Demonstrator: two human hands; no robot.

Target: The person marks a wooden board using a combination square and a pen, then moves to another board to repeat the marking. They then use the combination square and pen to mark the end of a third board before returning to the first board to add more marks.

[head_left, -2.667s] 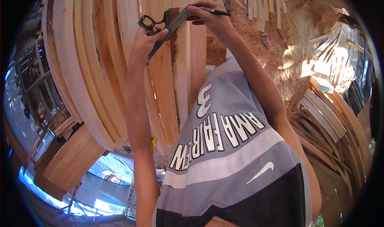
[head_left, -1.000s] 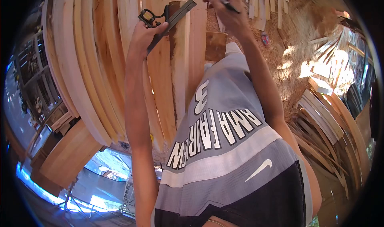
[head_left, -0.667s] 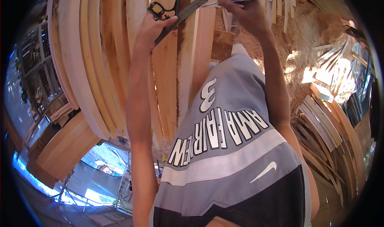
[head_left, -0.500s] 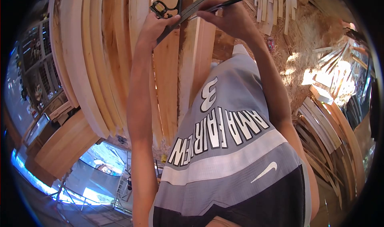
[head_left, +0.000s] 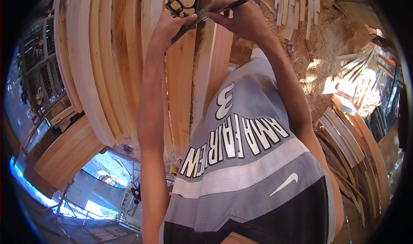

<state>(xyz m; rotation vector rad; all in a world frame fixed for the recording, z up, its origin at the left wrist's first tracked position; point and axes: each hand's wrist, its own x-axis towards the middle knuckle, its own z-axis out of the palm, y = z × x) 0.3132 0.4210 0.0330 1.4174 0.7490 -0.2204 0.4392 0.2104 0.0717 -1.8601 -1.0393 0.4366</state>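
My left hand (head_left: 167, 28) grips a combination square (head_left: 180, 8), thumb pressed on it, and holds it across the boards at the top of the head view. The square's metal blade runs diagonally over a narrow plank (head_left: 205, 37) with a dark, rough edge. Closed in a pinch, my right hand (head_left: 246, 21) holds a dark pen or marker (head_left: 238, 4). Its tip points down-left at the blade, close to my left thumb. Whether the tip touches the wood is too small to tell.
Long sawn boards (head_left: 101, 63) lie side by side on the left. Thin wood strips (head_left: 297, 5) and sawdust (head_left: 318, 50) cover the ground at right. More stacked planks (head_left: 344, 136) lie lower right, and a wide board (head_left: 66, 158) lower left.
My right hand and the pen have shifted left, closer to my left hand. The square and my left hand have moved slightly right in view.
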